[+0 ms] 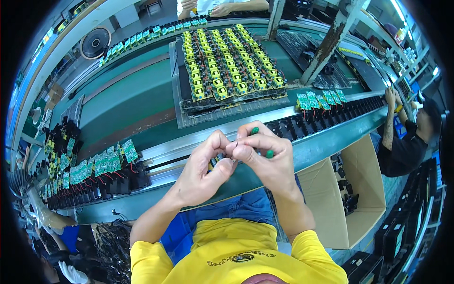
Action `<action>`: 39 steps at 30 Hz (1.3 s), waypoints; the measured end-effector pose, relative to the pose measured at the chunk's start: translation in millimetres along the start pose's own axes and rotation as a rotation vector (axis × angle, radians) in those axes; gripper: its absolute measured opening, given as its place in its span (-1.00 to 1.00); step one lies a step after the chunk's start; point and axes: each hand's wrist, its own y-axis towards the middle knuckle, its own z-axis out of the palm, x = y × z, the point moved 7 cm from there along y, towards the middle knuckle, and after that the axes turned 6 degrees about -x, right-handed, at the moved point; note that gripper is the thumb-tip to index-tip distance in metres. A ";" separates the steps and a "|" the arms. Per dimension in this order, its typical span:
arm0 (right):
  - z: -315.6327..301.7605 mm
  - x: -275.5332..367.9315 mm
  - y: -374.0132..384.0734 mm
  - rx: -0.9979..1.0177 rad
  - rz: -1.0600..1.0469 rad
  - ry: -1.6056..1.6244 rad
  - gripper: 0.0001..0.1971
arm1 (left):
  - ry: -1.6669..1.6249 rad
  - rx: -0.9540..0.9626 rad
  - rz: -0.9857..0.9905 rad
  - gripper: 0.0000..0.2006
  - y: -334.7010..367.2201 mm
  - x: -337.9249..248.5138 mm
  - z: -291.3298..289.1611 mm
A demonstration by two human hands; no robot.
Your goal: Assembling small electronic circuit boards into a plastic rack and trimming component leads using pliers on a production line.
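Both my hands pinched shut, left grip (208,163) and right grip (262,154) squeezing one small part (230,150) between them just above the surface edge (312,146), and I reckon a fingertip slip drops it into the cardboard box (364,189) below right.

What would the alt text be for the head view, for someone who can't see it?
A person in a yellow shirt holds the left hand and right hand together, pinching a small part, too hidden to identify, above a green conveyor bench. Behind the hands sits a tray of yellow-topped circuit boards; a cardboard box stands at the right.
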 end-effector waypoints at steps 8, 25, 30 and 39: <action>-12.2 -21.8 -11.3 -0.115 0.339 0.376 -0.77 | 0.166 -0.194 0.111 -0.87 -1.2 -11.3 13.9; -39.5 -17.4 -17.8 -0.156 0.116 0.199 -0.78 | 0.103 -0.227 0.149 -0.92 8.3 1.2 34.8; -40.8 1.2 -14.8 -0.064 -0.061 0.002 -0.64 | 0.129 -0.378 0.123 -0.90 0.7 11.8 31.3; -77.6 54.2 -12.6 -0.171 -0.222 0.953 -0.55 | 0.094 -0.488 0.382 -0.84 -18.8 45.9 48.1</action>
